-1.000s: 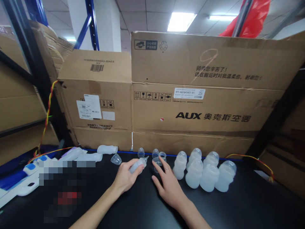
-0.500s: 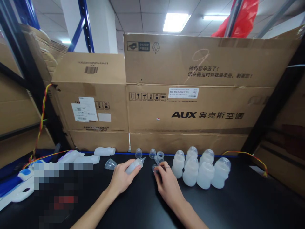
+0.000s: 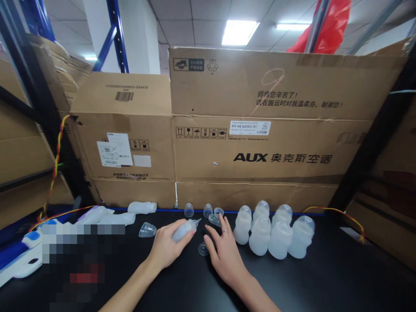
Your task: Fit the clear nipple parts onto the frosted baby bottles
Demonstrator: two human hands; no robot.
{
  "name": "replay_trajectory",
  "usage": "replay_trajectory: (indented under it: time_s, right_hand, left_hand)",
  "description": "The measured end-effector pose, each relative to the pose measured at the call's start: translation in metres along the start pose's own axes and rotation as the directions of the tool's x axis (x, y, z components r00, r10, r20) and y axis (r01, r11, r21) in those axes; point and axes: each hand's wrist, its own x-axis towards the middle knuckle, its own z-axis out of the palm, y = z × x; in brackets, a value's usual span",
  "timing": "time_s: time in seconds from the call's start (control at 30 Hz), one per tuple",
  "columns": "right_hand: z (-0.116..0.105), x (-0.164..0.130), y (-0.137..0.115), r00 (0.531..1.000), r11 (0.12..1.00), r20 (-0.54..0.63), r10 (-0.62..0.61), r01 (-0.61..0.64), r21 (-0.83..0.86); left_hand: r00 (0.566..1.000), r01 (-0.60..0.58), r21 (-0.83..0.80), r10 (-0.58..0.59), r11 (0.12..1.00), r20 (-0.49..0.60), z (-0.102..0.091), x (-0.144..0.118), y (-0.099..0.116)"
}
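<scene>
In my left hand [image 3: 169, 243] is a small frosted squeeze bottle [image 3: 183, 230], tilted with its thin nozzle pointing up and right. The fingers wrap round its body. Just right of it, my right hand [image 3: 225, 247] is open over the dark table, its fingers spread and holding nothing. A small clear round piece with a raised centre [image 3: 203, 248] lies flat beside the right thumb. Beyond the right fingertips lies a clear plastic piece [image 3: 214, 219], partly behind them. A clear cap [image 3: 147, 230] rests on its side left of my left hand.
Several capped frosted bottles [image 3: 281, 240] stand at the right. Two clear caps [image 3: 189, 210] are upright at the back, near a clear ring [image 3: 219, 211]. More frosted bottles [image 3: 142, 207] lie at the left. A large cardboard sheet [image 3: 208, 169] walls off the table's back.
My right hand has let go of the small clear round piece, which now lies nearer me, and its fingers have spread. The left hand keeps hold of the bottle.
</scene>
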Motion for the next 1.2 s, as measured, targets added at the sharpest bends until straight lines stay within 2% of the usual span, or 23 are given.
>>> replay_trajectory:
  time_s: [0.2, 0.33, 0.5, 0.67, 0.8, 1.03, 1.2]
  right_hand:
    - [-0.008, -0.001, -0.004, 0.997, 0.990, 0.050, -0.064, 0.057, 0.129]
    - [-0.011, -0.002, -0.005, 0.995, 0.992, 0.019, -0.093, 0.092, 0.085]
    - [-0.014, -0.003, -0.007, 0.981, 0.992, 0.151, -0.122, 0.115, 0.056]
    - [-0.013, -0.002, -0.007, 0.982, 0.996, 0.170, -0.077, 0.070, 0.048]
    - [-0.011, -0.002, -0.005, 0.989, 0.990, 0.110, -0.102, 0.090, 0.109]
    - [-0.021, 0.000, -0.008, 0.990, 0.942, -0.119, -0.074, 0.109, 0.318]
    - [-0.029, 0.000, -0.010, 0.974, 0.935, -0.071, -0.215, 0.226, 0.274]
  left_hand:
    - [1.000, -0.017, 0.012, 0.017, 1.000, -0.008, 0.002, 0.000, -0.002]
    - [1.000, -0.012, 0.024, 0.013, 1.000, -0.023, 0.004, 0.000, -0.005]
    - [1.000, -0.019, 0.038, 0.019, 0.999, -0.016, 0.004, -0.001, -0.007]
    - [0.999, -0.038, 0.057, 0.039, 0.998, -0.018, 0.004, -0.002, -0.006]
    - [0.998, -0.062, 0.074, 0.064, 0.995, -0.025, 0.004, -0.001, -0.006]
    - [0.987, -0.162, 0.109, 0.161, 0.981, 0.012, 0.002, -0.001, -0.006]
    - [0.948, -0.308, 0.110, 0.296, 0.945, 0.115, -0.005, -0.003, 0.000]
